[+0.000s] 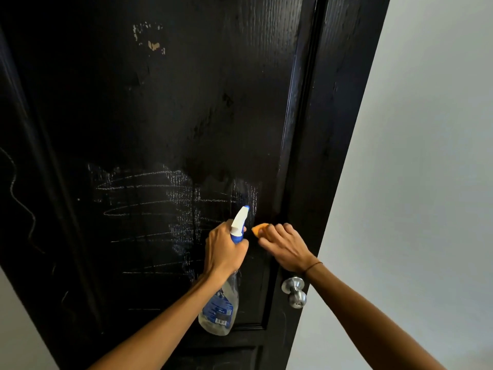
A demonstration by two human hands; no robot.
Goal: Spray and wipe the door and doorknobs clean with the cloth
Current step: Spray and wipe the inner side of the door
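pale wall, thin dark wristband

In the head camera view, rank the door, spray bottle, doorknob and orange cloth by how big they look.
1. black door
2. spray bottle
3. silver doorknob
4. orange cloth, mostly hidden by the right hand, so its rank is unsure.

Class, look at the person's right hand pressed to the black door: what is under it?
Under the right hand an orange cloth shows, only one corner peeking out past the fingers, against the door. The rest of the cloth is covered by the hand.
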